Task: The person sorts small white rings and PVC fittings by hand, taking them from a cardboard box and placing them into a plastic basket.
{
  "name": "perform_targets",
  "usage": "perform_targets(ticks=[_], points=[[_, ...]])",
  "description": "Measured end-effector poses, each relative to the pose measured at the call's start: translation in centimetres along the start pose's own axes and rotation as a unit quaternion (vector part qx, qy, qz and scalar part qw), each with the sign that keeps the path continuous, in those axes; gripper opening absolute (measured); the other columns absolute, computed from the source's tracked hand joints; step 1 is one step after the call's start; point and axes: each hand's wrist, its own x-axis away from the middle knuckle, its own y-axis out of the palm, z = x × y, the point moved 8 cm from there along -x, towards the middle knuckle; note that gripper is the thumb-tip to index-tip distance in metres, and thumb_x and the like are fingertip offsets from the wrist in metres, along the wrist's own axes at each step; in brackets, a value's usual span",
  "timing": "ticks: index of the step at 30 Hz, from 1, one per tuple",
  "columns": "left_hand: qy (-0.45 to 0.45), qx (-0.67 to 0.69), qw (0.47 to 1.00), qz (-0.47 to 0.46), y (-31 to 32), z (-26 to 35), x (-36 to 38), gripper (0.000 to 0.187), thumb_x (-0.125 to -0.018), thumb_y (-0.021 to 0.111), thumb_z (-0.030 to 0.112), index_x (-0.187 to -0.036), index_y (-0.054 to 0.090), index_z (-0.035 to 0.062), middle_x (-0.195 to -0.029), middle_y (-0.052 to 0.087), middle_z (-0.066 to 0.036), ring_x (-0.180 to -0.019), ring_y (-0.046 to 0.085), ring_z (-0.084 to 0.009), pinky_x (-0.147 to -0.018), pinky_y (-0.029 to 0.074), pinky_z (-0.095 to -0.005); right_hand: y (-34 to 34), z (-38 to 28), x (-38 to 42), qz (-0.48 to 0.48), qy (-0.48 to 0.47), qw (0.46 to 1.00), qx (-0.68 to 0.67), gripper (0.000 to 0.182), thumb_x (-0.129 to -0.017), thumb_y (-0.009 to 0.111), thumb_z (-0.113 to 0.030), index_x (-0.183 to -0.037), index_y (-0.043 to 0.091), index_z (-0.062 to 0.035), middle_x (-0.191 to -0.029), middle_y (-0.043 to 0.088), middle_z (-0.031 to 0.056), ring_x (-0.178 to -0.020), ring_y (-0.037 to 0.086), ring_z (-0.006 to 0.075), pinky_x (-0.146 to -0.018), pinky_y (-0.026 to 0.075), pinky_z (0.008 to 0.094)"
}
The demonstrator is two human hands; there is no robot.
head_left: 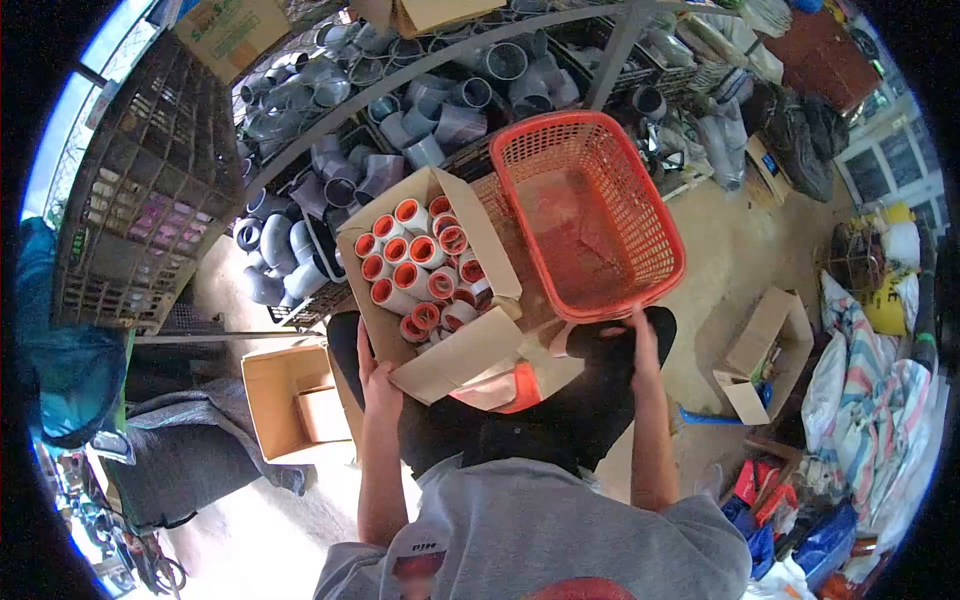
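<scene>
An open cardboard box (487, 240) leans over my lap, filled with several rolls (410, 275) that have white outsides and orange-red inner rings. My left hand (380, 388) grips the box's near left side, with its fingers up along the wall. One box flap (460, 350) is folded out toward me. To the right of the box, a red plastic basket (670, 240) with slotted walls stands tilted, nothing inside it. At the basket's near rim is my right hand (643, 345), closed on the edge; its fingertips are partly hidden. An orange and white patch (522, 388) shows below the flap.
Crates of grey pipe fittings (440, 110) fill a rack ahead, behind a metal bar. A small open carton (265, 400) sits at left, beside dark cloth (200, 450). Another carton (745, 350) stands on the floor at right, near striped sacks (860, 380). A tall dark crate (150, 190) rises at far left.
</scene>
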Motion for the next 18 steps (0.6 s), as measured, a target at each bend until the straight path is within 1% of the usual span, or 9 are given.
perform_targets(ticks=[1, 2, 4, 5, 8, 10, 13, 15, 18], points=[[-0.006, 0.001, 1.0, -0.004, 0.2, -0.1, -0.7, 0.094, -0.075, 0.035, -0.015, -0.163, 0.02, 0.0167, -0.163, 0.032, -0.015, -0.146, 0.04, -0.0341, -0.116, 0.042, -0.0462, -1.1, -1.7, -1.0, 0.004, -0.056, 0.998, 0.018, 0.056, -0.091, 0.067, -0.048, -0.117, 0.065, 0.0015, -0.103, 0.072, 0.0139, -0.094, 0.067, 0.0237, -0.086, 0.051, 0.0358], [-0.012, -0.008, 1.0, -0.008, 0.5, -0.2, -1.3, 0.094, -0.075, 0.035, -0.015, -0.163, 0.021, 0.0168, -0.162, 0.033, -0.015, -0.145, 0.041, -0.0336, -0.115, 0.043, -0.0461, -1.5, -2.2, -2.3, 0.012, -0.055, 0.998, 0.018, 0.056, -0.091, 0.067, -0.048, -0.117, 0.065, 0.0015, -0.103, 0.072, 0.0139, -0.094, 0.067, 0.0237, -0.086, 0.051, 0.0358], [-0.015, -0.012, 1.0, -0.02, 1.0, -0.7, -2.6, 0.094, -0.075, 0.034, -0.016, -0.162, 0.022, 0.0171, -0.161, 0.035, -0.015, -0.144, 0.042, -0.0325, -0.114, 0.045, -0.0457, -3.3, -3.1, -5.2, 0.096, -0.109, 0.989, 0.016, 0.037, -0.094, 0.069, -0.032, -0.111, 0.066, 0.0011, -0.097, 0.071, 0.0119, -0.085, 0.068, 0.019, -0.075, 0.054, 0.0361], [-0.016, -0.013, 0.999, -0.024, 1.2, -1.1, -3.1, 0.094, -0.075, 0.034, -0.016, -0.162, 0.022, 0.0171, -0.161, 0.035, -0.015, -0.144, 0.042, -0.0325, -0.114, 0.045, -0.0457, -4.0, -2.8, -6.0, 0.1, -0.109, 0.989, 0.013, 0.037, -0.094, 0.069, -0.032, -0.111, 0.066, 0.0011, -0.097, 0.071, 0.0119, -0.085, 0.068, 0.019, -0.075, 0.054, 0.0361], [-0.019, -0.014, 0.999, -0.035, 2.1, -1.4, -4.5, 0.095, -0.075, 0.035, -0.018, -0.162, 0.023, 0.0178, -0.16, 0.037, -0.014, -0.142, 0.046, -0.0323, -0.114, 0.045, -0.0431, -5.3, -1.4, -7.3, 0.144, -0.085, 0.985, 0.043, 0.032, -0.092, 0.069, -0.024, -0.112, 0.066, 0.0017, -0.102, 0.071, 0.0108, -0.09, 0.066, 0.0182, -0.081, 0.052, 0.0349], [-0.015, -0.019, 0.998, -0.055, 2.9, -2.1, -5.8, 0.094, -0.076, 0.036, -0.018, -0.162, 0.024, 0.018, -0.16, 0.038, -0.014, -0.141, 0.047, -0.0316, -0.113, 0.045, -0.0422, -6.0, -1.3, -5.9, 0.182, -0.16, 0.97, -0.001, 0.031, -0.091, 0.068, -0.02, -0.113, 0.066, 0.0021, -0.109, 0.07, 0.0093, -0.097, 0.064, 0.0178, -0.088, 0.049, 0.0338], [-0.023, -0.028, 0.997, -0.072, 4.0, -3.7, -7.6, 0.093, -0.077, 0.037, -0.018, -0.162, 0.026, 0.019, -0.159, 0.04, -0.011, -0.14, 0.048, -0.0287, -0.111, 0.046, -0.0403, -7.1, 0.8, -3.6, 0.232, -0.159, 0.959, 0.014, 0.03, -0.092, 0.066, -0.022, -0.113, 0.065, -0.0008, -0.112, 0.068, 0.0068, -0.101, 0.062, 0.0183, -0.091, 0.047, 0.0347], [-0.035, -0.039, 0.991, -0.123, 5.7, -4.5, -9.2, 0.094, -0.076, 0.037, -0.018, -0.161, 0.029, 0.0198, -0.159, 0.041, -0.011, -0.14, 0.049, -0.0271, -0.112, 0.046, -0.0406, -7.8, 2.5, -3.1, 0.241, -0.166, 0.956, -0.007, 0.029, -0.094, 0.067, -0.023, -0.112, 0.065, -0.001, -0.111, 0.067, 0.0058, -0.102, 0.061, 0.0169, -0.091, 0.047, 0.0342], [-0.051, -0.075, 0.985, -0.145, 6.0, -6.7, -12.9, 0.094, -0.075, 0.038, -0.018, -0.161, 0.031, 0.0195, -0.156, 0.044, -0.011, -0.138, 0.05, -0.0266, -0.109, 0.047, -0.0377, -7.8, 4.0, -2.9, 0.242, -0.176, 0.951, -0.077, 0.031, -0.095, 0.066, -0.024, -0.115, 0.065, -0.0009, -0.112, 0.067, 0.0052, -0.103, 0.06, 0.0169, -0.092, 0.046, 0.0345]])
